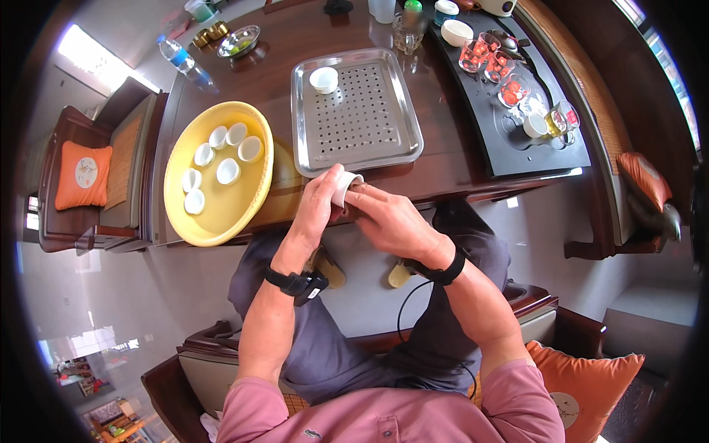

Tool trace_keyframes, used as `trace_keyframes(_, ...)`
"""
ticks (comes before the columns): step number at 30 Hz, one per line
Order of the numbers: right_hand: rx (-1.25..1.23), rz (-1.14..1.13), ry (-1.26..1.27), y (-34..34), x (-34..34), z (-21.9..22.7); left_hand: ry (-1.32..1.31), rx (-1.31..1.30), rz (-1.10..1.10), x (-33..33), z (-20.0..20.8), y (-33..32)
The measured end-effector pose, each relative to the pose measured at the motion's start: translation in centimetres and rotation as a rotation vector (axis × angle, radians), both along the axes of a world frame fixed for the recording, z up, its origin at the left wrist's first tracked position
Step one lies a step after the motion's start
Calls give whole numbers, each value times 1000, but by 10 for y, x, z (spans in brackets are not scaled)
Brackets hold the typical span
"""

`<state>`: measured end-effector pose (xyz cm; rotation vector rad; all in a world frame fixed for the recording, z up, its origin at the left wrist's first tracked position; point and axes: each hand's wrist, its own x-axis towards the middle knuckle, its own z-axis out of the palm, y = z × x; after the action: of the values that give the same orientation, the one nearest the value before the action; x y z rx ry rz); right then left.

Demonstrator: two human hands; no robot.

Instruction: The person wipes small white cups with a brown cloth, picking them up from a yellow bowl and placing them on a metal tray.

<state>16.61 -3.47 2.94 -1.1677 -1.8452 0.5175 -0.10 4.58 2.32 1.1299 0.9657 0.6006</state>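
Between my two hands is a small white cup (345, 186), held in front of the tray's near edge. My left hand (316, 205) is closed around the cup's left side. The fingers of my right hand (395, 221) press against its right side and rim; their tips are partly hidden. A perforated metal tray (412, 140) lies just beyond, with a white cup (323, 81) in its far left part that looks stacked with another. To the left, a yellow basin (255, 210) holds several white cups (228, 171), some upright and some tipped.
At the right stands a black tea tray (509, 151) with glass cups of red pieces (513, 91), a white bowl (456, 32) and a small white cup (535, 125). A water bottle (173, 52), a metal dish (238, 42) and a glass mug (408, 35) are at the back.
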Motion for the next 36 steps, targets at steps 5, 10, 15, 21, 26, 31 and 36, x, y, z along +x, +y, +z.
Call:
trace_keyframes(5,-630,155,931,1,25,24,-355,-233,81,-1,2,-1)
trace_keyframes(10,-126,-84,745,7,30,-3,-414,-395,30,6,11,4)
trace_keyframes(15,-159,-203,412,6,12,5,-293,-382,-58,12,2,-9)
trace_keyframes(21,-320,-409,753,12,12,0,-370,-190,-45,9,4,-6)
trace_keyframes(26,-228,-48,794,4,6,9,-498,-277,2,5,-3,2)
trace_keyframes(31,-167,-143,536,-2,-6,-4,-435,-252,-62,11,-3,-9)
trace_keyframes(36,-351,-188,1062,3,2,2,-321,72,-10,12,1,-10)
